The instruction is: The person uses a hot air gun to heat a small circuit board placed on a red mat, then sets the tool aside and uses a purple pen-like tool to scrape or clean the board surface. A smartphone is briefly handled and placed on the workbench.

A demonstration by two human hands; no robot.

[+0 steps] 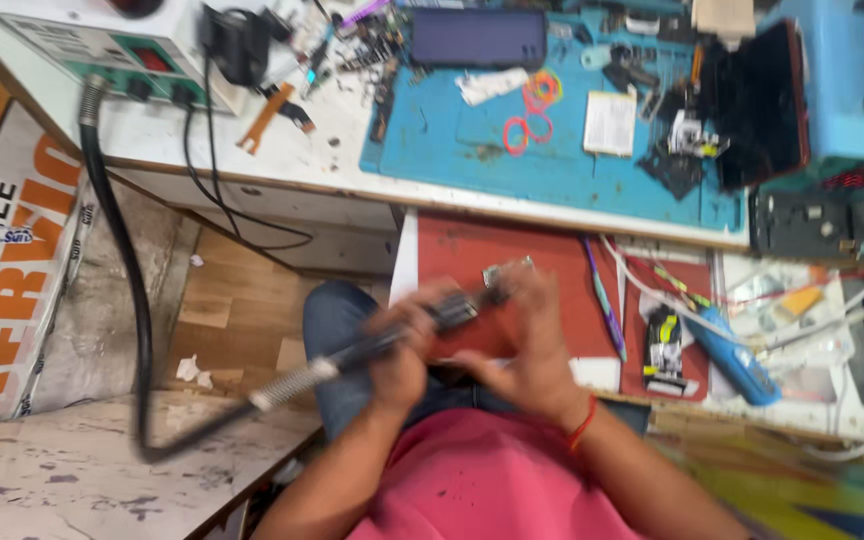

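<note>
Likely a repair workshop: blue work mat (452,140), scattered parts (372,45).

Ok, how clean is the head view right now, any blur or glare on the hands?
Head view: motion blur smears both the left hand and right hand and the black hot-air handpiece they hold; the blue mat is soft too. Lighting is even, with no strong glare or hard shadows visible.
</note>
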